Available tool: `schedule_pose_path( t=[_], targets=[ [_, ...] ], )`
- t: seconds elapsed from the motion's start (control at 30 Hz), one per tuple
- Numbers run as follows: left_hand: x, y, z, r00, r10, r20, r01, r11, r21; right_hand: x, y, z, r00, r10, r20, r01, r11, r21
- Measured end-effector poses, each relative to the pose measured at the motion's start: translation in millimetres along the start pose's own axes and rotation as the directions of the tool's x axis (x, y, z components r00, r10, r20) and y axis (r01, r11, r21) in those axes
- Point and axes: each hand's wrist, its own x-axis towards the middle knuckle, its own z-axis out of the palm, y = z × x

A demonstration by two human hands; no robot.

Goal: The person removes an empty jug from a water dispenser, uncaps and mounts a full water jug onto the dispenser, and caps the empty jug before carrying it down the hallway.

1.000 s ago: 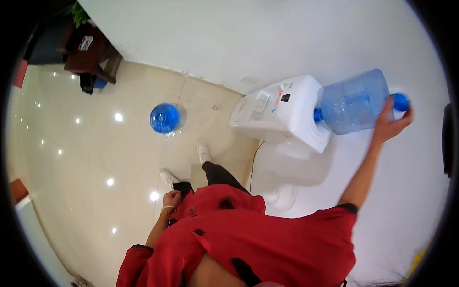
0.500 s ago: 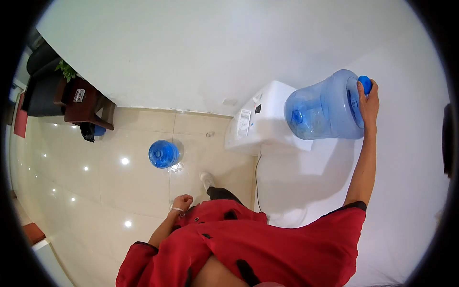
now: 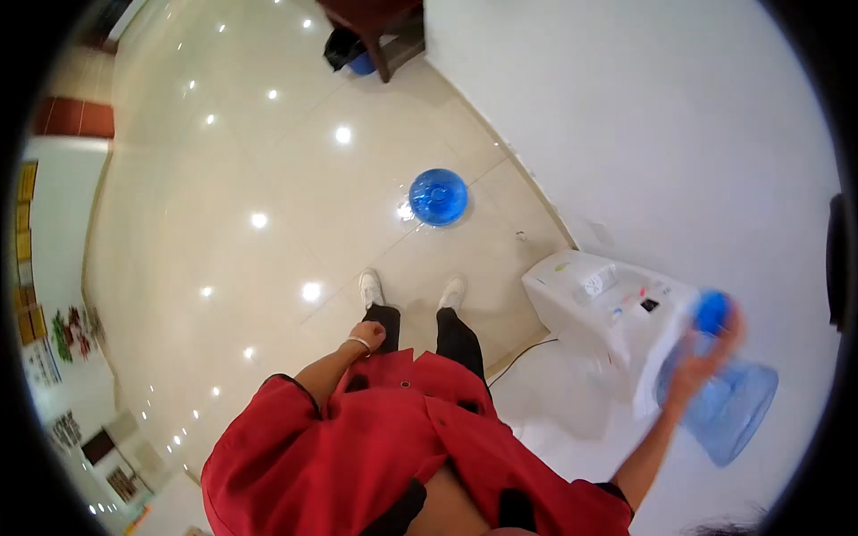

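Note:
My right hand point(image 3: 702, 362) is blurred, its fingers closed around a small round blue object point(image 3: 711, 312), over the side of a clear blue water jug point(image 3: 737, 411). The jug is set neck-first in the top of a white water dispenser point(image 3: 617, 308). My left hand point(image 3: 370, 335) is curled closed in front of the red shirt, with a light band on its wrist and nothing visible in it. Beyond my feet, another blue jug point(image 3: 438, 197) stands on the tiled floor.
Along the wall point(image 3: 626, 116) runs the floor's edge. A dark wooden stand point(image 3: 380, 22) is at the top, with a black bag point(image 3: 342, 49) beside it. A black cord point(image 3: 523, 357) trails from the dispenser. Framed items hang on the far left wall.
The view has swung, so the dispenser and its jug appear lower and the floor jug farther right. My right hand has moved off the jug's base toward the dispenser, still holding the blue object.

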Motion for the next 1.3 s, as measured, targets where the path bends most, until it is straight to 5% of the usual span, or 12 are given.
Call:
schedule_pose_path(
  t=[0.03,0.07,0.17,0.3,0.47,0.5,0.93,1.03,1.1,1.23,1.27,1.3],
  targets=[
    [0.1,-1.3,12.1,0.997,-0.065,0.047,0.063,0.997,0.047,-9.2,18.5,58.8,0.970,0.097,0.222,-0.133,0.979,0.154],
    [2.4,3.1,31.5,0.993,-0.102,0.066,0.092,0.985,0.145,-17.5,43.4,114.3,0.914,-0.031,0.405,0.051,0.998,-0.039],
    [-26.5,-5.4,52.2,0.983,-0.159,-0.093,0.164,0.985,0.047,-58.1,6.8,264.0,0.722,-0.049,0.690,-0.258,0.906,0.335],
    [-45.7,-25.5,43.9,0.944,-0.331,0.006,0.331,0.944,0.022,-93.3,-18.7,426.9,0.647,-0.316,0.694,0.113,0.940,0.323],
    [-42.9,-98.3,-6.2,0.934,-0.358,0.003,0.357,0.932,-0.060,-125.4,-77.8,570.5,0.529,-0.255,0.809,0.182,0.966,0.185],
    [-34.4,-58.5,62.4,0.931,-0.357,-0.075,0.351,0.932,-0.087,-145.4,-2.1,555.9,0.517,-0.252,0.818,0.231,0.961,0.151],
    [-37.9,-73.4,51.0,0.920,-0.373,-0.125,0.329,0.904,-0.273,-162.2,10.7,588.3,0.510,-0.238,0.827,0.393,0.919,0.022],
    [-39.6,-75.1,50.9,0.922,-0.369,-0.122,0.327,0.906,-0.269,-156.7,-10.9,597.8,0.553,0.102,0.827,0.355,0.869,-0.345],
    [-40.0,-77.9,52.6,0.922,-0.373,-0.109,0.331,0.901,-0.279,-138.3,-40.3,592.7,0.323,0.586,0.743,-0.233,0.810,-0.538],
    [-37.8,-79.6,56.6,0.917,-0.380,-0.119,0.333,0.896,-0.293,-139.4,-24.9,589.1,0.267,0.578,0.771,-0.271,0.813,-0.516],
    [-36.7,-79.6,57.5,0.916,-0.384,-0.119,0.336,0.893,-0.300,-142.5,-22.5,586.3,0.619,-0.025,0.785,0.179,0.978,-0.110],
    [-36.3,-80.4,57.4,0.917,-0.383,-0.110,0.338,0.893,-0.296,-146.8,-16.5,588.1,0.635,-0.366,0.680,0.431,0.899,0.081]
  ],
)
